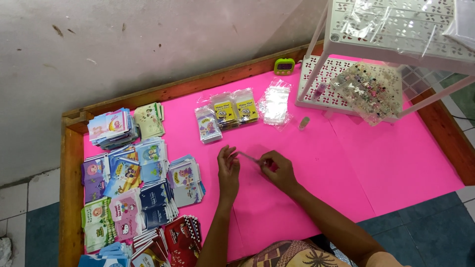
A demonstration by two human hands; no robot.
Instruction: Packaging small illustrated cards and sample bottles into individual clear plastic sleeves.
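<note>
Pink sheeting [307, 163] covers the wooden-framed table; stacks of colourful printed card packets [133, 183] lie left, partly cut off below. Centre, the left hand [228, 170] and right hand [278, 170] pinch a thin clear tube [249, 157], details unclear. White lattice rack [386, 29] stands right, cropped.

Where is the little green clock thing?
In the head view, the small green timer sits at the far edge of the pink table, against the wooden rim, just left of the white plastic rack.
</note>
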